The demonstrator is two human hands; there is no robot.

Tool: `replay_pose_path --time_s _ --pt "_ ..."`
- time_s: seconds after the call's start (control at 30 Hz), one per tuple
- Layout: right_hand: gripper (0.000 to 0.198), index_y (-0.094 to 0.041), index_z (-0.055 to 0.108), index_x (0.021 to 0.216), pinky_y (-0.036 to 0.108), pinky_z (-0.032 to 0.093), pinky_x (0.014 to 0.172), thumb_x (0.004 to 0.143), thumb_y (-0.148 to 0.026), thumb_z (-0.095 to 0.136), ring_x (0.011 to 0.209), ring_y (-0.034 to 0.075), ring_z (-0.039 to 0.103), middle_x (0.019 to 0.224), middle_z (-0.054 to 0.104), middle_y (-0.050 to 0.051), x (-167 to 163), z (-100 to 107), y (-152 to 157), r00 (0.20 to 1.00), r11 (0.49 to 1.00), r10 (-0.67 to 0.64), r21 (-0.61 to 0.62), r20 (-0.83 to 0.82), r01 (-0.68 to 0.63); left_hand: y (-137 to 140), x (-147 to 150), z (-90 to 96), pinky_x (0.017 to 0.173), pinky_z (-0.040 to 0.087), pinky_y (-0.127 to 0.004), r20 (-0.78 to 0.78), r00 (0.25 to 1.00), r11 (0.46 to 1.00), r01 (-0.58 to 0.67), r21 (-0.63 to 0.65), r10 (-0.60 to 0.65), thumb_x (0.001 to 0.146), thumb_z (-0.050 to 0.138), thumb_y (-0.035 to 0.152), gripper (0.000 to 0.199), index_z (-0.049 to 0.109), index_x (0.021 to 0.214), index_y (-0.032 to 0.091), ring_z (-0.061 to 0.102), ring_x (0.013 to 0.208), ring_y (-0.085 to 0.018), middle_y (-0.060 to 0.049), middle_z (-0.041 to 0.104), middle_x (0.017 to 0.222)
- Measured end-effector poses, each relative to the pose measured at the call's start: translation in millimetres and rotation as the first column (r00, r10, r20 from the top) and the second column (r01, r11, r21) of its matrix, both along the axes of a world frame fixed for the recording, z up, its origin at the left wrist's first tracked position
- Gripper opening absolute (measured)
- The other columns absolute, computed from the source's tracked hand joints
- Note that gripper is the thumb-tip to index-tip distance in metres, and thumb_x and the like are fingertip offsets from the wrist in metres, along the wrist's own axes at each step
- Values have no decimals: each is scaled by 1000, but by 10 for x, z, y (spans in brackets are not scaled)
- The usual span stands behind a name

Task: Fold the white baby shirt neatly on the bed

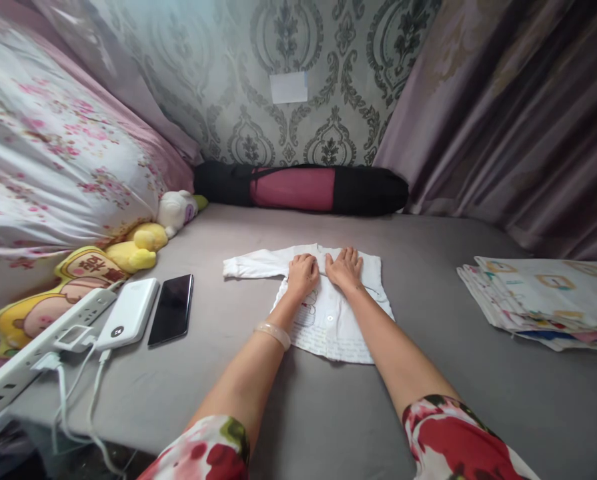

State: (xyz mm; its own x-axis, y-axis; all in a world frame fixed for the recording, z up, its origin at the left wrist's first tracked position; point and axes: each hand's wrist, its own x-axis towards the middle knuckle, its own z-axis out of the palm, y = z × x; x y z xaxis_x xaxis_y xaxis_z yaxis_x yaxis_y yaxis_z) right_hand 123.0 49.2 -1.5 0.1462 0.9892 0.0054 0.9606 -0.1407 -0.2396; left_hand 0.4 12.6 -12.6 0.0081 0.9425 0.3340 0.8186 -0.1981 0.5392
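Note:
A small white baby shirt point(331, 327) lies spread on the grey sheet, with a button down its front, a printed figure and lines of small print near the hem. One sleeve point(258, 262) stretches out to the left; on the right no sleeve sticks out, and that side appears folded over the body. My left hand point(303, 272) rests on the upper left of the shirt, fingers together and slightly bent, a pale bangle on the wrist. Close beside it, my right hand point(345, 268) lies flat on the upper right, fingers stretched out.
On the right lies a stack of folded printed cloths point(553, 293). To the left are a black phone point(172, 310), a white power bank point(128, 313), a power strip point(43, 347) with cables and plush toys point(143, 247). A black and maroon long bag point(298, 189) lies along the wall.

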Motion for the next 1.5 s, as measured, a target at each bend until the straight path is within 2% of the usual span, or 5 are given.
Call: replay_pose_path --time_s 0.33,0.83,1.1,1.3,1.5 --pt "61 -8 21 153 47 4 119 100 -37 21 149 24 7 162 14 11 -180 102 -209 915 915 403 -2 8 -403 109 -58 -138 101 41 -40 213 973 991 -112 72 94 78 39 3 42 57 114 14 54 111 -24 -14 61 114" --pt "60 -3 31 149 47 12 118 96 -31 27 146 26 20 158 27 15 -301 129 -209 930 930 367 -11 -13 -367 177 -300 0 90 51 -39 633 754 979 -203 -30 176 81 43 12 32 57 110 15 62 100 -22 -13 63 109" --pt "61 -1 31 149 45 5 119 90 -18 32 147 25 17 159 25 15 -447 138 -215 898 893 439 98 29 -440 -2 -1029 306 98 44 -36 263 832 867 -496 -44 489 83 43 12 35 58 115 9 60 106 -24 -17 64 112" --pt "61 2 30 149 44 7 118 97 -31 27 147 27 18 158 24 17 -543 73 -193 921 920 389 46 -6 -388 -192 -1331 393 102 37 -48 -101 667 650 -743 -160 738 85 48 24 43 55 125 10 47 125 -38 -22 55 128" --pt "64 2 27 150 43 8 118 98 -35 26 148 26 15 159 21 17 -555 40 -181 922 922 386 27 33 -386 -255 -1524 418 102 37 -47 -175 637 578 -761 -294 750 86 49 34 45 55 121 6 45 126 -39 -26 52 131"
